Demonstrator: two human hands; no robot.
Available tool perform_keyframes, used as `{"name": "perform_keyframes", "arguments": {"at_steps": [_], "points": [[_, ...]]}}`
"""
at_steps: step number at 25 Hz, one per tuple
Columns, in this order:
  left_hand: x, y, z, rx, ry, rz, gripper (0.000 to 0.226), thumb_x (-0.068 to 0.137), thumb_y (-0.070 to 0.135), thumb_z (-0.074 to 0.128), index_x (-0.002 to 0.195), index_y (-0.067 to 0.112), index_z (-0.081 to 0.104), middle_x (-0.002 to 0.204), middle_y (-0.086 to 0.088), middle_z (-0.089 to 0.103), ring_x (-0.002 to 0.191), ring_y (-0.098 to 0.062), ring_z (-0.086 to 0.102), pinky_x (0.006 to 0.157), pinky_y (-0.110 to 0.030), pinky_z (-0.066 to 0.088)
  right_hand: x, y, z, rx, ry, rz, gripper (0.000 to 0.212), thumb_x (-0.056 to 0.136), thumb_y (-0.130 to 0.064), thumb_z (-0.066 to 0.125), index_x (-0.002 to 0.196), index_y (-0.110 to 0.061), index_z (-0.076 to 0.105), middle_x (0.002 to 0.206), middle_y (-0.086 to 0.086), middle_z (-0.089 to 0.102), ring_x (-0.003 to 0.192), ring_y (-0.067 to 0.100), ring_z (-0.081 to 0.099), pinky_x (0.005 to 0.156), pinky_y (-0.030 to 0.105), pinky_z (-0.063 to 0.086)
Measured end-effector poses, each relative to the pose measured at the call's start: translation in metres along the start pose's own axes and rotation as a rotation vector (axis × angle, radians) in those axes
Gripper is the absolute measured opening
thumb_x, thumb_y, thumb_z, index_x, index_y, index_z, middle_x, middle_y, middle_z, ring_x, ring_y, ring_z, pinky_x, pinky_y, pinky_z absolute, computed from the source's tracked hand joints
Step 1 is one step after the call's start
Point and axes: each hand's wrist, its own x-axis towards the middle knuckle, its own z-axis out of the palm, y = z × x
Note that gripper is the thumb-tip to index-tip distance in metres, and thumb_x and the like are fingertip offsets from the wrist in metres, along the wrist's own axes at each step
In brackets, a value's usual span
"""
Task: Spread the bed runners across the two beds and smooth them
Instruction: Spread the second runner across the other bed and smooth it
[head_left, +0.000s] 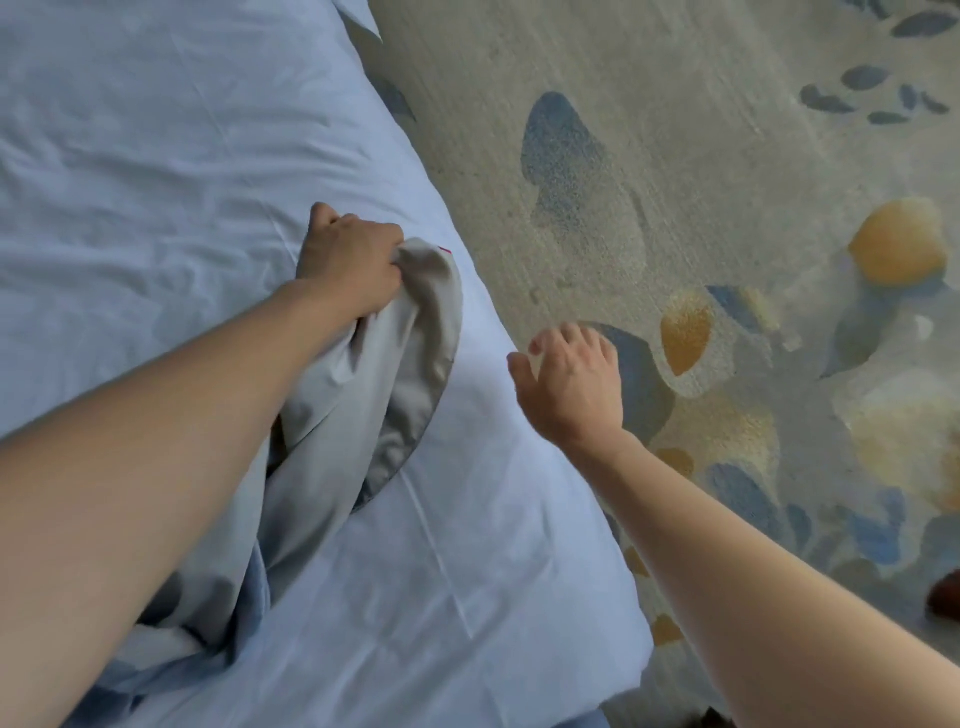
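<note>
Two bare arms reach out over the bed, white sheet wrinkled. Left hand has its grip clenched tight on a bunched grey bed runner, which trails back along the bed near its edge. Right hand hovers past the edge over patterned carpet, fingers loosely spread, holding nothing.

A pale grey-beige carpet covers the floor on the right side of the view, patterned with scattered leaf-like patches in slate blue and ochre yellow, some of them overlapping near the lower right. The light is soft and even, casting only faint shadows. A small dark reddish-brown object sits at the right edge on the carpet, too cropped to identify.
</note>
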Motion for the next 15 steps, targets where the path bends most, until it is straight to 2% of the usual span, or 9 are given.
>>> {"name": "perform_keyframes", "arguments": {"at_steps": [3,4,6,8,10,11,13,15], "points": [[-0.002,0.004,0.005,0.048,-0.013,0.048,0.007,0.086,0.018,0.052,0.083,0.023,0.049,0.093,-0.010,0.069,0.093,-0.031,0.057,0.091,-0.041,0.027,-0.002,-0.032,0.027,-0.011,-0.147,-0.012,0.052,0.094,-0.057,0.046,0.104,-0.012,0.070,0.110,0.008,0.064,0.109,0.031,0.054,0.106,0.042,0.032],[-0.003,0.010,0.004,0.038,-0.007,0.076,0.007,0.086,0.018,0.052,0.083,0.024,0.049,0.094,-0.009,0.069,0.095,-0.031,0.057,0.092,-0.041,0.028,-0.001,-0.045,0.034,0.021,-0.154,-0.008,0.050,0.093,-0.055,0.049,0.099,-0.010,0.070,0.107,0.009,0.064,0.107,0.031,0.054,0.103,0.042,0.034],[-0.004,0.018,-0.001,0.012,0.024,0.118,0.008,0.084,0.016,0.052,0.085,0.024,0.051,0.096,-0.008,0.069,0.098,-0.031,0.057,0.094,-0.041,0.029,0.003,-0.068,0.043,0.108,-0.105,0.001,0.032,0.089,-0.040,0.056,0.081,-0.010,0.062,0.096,0.009,0.062,0.097,0.033,0.055,0.092,0.040,0.037],[-0.008,0.017,-0.002,0.041,0.167,0.215,0.012,0.082,0.017,0.055,0.093,0.019,0.058,0.098,-0.009,0.066,0.096,-0.032,0.058,0.093,-0.042,0.033,0.010,-0.081,0.046,0.129,-0.034,-0.003,0.017,0.082,-0.023,0.059,0.070,-0.014,0.051,0.086,0.010,0.060,0.087,0.036,0.055,0.082,0.040,0.037],[-0.020,0.014,0.001,0.062,0.350,0.355,0.021,0.082,0.021,0.054,0.101,0.014,0.061,0.098,-0.011,0.062,0.090,-0.033,0.057,0.083,-0.042,0.037,0.022,-0.084,0.045,0.103,0.013,-0.003,0.013,0.079,-0.018,0.059,0.068,-0.013,0.054,0.084,0.012,0.061,0.085,0.037,0.055,0.080,0.041,0.039],[-0.028,0.015,0.006,0.050,0.406,0.438,0.020,0.082,0.022,0.053,0.098,0.013,0.061,0.095,-0.011,0.060,0.087,-0.033,0.056,0.078,-0.043,0.037,0.029,-0.083,0.044,0.081,0.028,-0.001,0.013,0.080,-0.018,0.058,0.069,-0.012,0.056,0.085,0.012,0.062,0.086,0.037,0.056,0.081,0.042,0.039],[-0.045,0.020,0.017,0.044,0.401,0.567,0.013,0.079,0.025,0.058,0.085,0.015,0.063,0.083,-0.009,0.061,0.079,-0.031,0.057,0.074,-0.041,0.035,0.044,-0.078,0.039,0.035,0.036,0.023,0.015,0.084,-0.019,0.055,0.075,-0.009,0.059,0.092,0.013,0.063,0.092,0.036,0.055,0.085,0.042,0.038],[-0.058,0.029,0.024,0.133,0.223,0.555,0.022,0.080,0.038,0.060,0.078,0.018,0.068,0.077,-0.003,0.065,0.080,-0.027,0.058,0.078,-0.039,0.034,0.056,-0.074,0.035,0.034,0.052,0.047,0.017,0.086,-0.022,0.056,0.082,-0.008,0.064,0.098,0.012,0.063,0.097,0.035,0.053,0.088,0.042,0.036]]}}
